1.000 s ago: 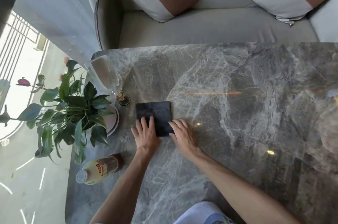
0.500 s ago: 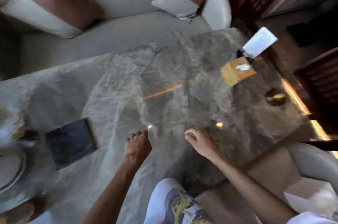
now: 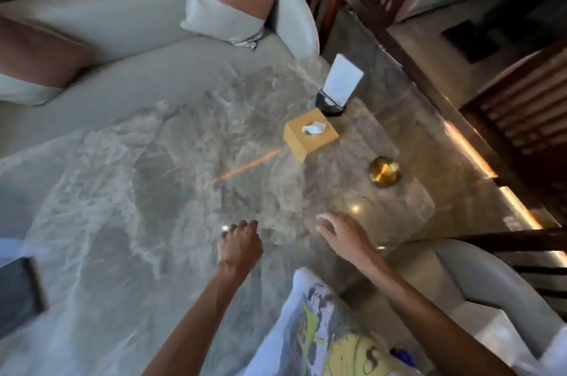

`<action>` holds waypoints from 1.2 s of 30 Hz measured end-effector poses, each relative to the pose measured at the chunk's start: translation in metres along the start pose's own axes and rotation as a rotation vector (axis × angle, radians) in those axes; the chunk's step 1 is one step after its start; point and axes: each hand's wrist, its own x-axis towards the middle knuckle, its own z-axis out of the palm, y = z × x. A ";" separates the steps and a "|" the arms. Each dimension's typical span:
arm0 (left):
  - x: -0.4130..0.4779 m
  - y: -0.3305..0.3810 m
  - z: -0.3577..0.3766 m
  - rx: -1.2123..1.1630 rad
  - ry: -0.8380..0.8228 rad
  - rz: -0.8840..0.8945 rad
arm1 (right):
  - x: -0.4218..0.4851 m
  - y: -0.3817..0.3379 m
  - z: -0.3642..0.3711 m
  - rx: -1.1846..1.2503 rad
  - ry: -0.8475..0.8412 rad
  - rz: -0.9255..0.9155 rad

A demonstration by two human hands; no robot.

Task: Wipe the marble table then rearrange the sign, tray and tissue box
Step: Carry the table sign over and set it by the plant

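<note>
The grey marble table [image 3: 147, 191] fills the middle of the view. A yellow tissue box [image 3: 310, 134] with a white tissue poking out stands at its far right, and just behind it a white sign [image 3: 340, 84] leans in a black base. A dark square tray [image 3: 20, 289] lies flat at the left edge, partly cut off. My left hand [image 3: 239, 245] hovers over the table's near part, fingers curled down, holding nothing. My right hand [image 3: 343, 234] is beside it to the right, fingers spread, empty, well short of the tissue box.
A round brass object [image 3: 384, 171] sits near the table's right edge. A beige sofa [image 3: 129, 47] with brown-and-white cushions runs along the far side. A pale chair [image 3: 497, 292] stands at the near right, with dark wooden screens [image 3: 521, 111] beyond.
Both hands have left the dark tray and moved right across the table. The view has swung right, so the tissue box, sign and brass object have come in; the plant and bottle have gone.
</note>
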 end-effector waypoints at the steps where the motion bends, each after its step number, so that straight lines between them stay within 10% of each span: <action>1: 0.003 0.010 -0.003 -0.002 0.005 0.004 | 0.001 0.005 -0.008 -0.010 0.025 -0.003; 11: 0.031 0.076 -0.012 -0.002 -0.035 0.198 | -0.015 0.043 -0.053 0.105 0.122 0.147; 25: 0.136 0.242 -0.008 -0.318 -0.117 -0.035 | 0.094 0.196 -0.157 0.437 0.124 0.355; 36: 0.260 0.292 -0.136 -0.460 0.320 -0.099 | 0.251 0.138 -0.245 0.495 0.063 0.058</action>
